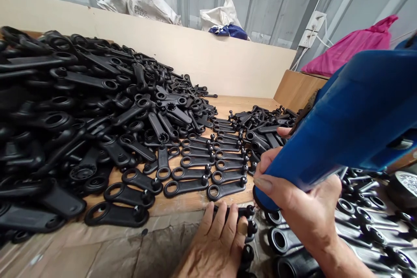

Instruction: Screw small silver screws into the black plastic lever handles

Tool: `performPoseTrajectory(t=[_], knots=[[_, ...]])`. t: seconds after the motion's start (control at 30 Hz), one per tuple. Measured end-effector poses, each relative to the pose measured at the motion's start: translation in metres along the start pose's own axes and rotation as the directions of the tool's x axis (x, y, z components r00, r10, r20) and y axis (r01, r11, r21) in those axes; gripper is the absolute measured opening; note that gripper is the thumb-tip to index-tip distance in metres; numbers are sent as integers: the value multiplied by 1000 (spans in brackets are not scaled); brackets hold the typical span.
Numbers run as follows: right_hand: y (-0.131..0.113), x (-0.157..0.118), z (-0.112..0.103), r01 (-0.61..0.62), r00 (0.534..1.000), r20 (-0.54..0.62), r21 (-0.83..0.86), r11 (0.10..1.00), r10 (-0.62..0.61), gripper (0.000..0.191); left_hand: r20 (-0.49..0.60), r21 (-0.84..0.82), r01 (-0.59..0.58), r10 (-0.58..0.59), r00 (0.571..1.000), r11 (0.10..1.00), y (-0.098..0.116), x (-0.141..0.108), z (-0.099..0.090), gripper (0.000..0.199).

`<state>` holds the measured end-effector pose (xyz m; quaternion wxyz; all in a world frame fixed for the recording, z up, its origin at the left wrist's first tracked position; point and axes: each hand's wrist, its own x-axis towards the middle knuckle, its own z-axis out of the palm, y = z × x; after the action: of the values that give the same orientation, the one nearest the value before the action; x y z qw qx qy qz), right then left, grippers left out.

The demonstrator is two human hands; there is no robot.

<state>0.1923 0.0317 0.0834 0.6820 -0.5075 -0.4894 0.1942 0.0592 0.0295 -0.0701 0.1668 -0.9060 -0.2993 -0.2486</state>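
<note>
My left hand lies over several black lever arms at the front of the board, its fingers stretched out flat and hiding much of them. One covered lever arm shows its ball-stud end past my fingertips. My right hand is wrapped round a large blue plastic-bodied tool, held tilted above the parts; its kind I cannot make out. Ahead of my left hand, lever arms lie in two neat columns, ring ends left and ball studs right. Looser lever arms lie to its left.
A high heap of black lever arms fills the left, with a smaller pile beyond the columns. Shiny-looking arms lie under my right forearm. A pale board closes the back; a power strip hangs at right beside pink cloth.
</note>
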Motion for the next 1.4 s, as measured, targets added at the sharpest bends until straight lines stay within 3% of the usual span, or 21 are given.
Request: performPoseTrajectory(t=[0.2,0.33,0.43,0.57,0.63,0.7,0.83,1.03,1.2,1.4], knots=[[7,-3,2,38,997,67,-35,999,-36,27,31,-79,-14,17,999,997,0,-3,14,40],[16,-4,4,53,989,141,-6,999,-52,29,28,-75,-104,106,994,992,-9,1,9,45],[17,-3,5,41,985,169,39,998,-47,37,55,-32,-87,89,995,996,-13,3,4,40],[5,0,-1,-1,995,101,138,991,-13,25,-8,39,-133,133,991,990,-11,4,4,36],[-2,2,-6,9,999,38,235,972,-18,23,-14,61,-92,93,996,994,-8,5,4,33],[-7,4,-10,-1,1000,4,305,952,0,41,-9,87,-33,34,999,996,-6,6,2,27],[-7,4,-13,-72,995,83,315,946,48,70,-58,114,-39,46,997,993,-4,10,-4,25],[-2,1,-15,-84,994,91,294,952,60,67,-99,109,-20,31,995,994,-8,11,-5,21],[0,3,-14,-119,990,109,284,951,91,65,-108,108,-75,87,990,991,-10,9,0,33],[2,1,-14,-90,991,115,276,957,60,76,-218,73,-22,38,975,997,-8,12,6,24]])
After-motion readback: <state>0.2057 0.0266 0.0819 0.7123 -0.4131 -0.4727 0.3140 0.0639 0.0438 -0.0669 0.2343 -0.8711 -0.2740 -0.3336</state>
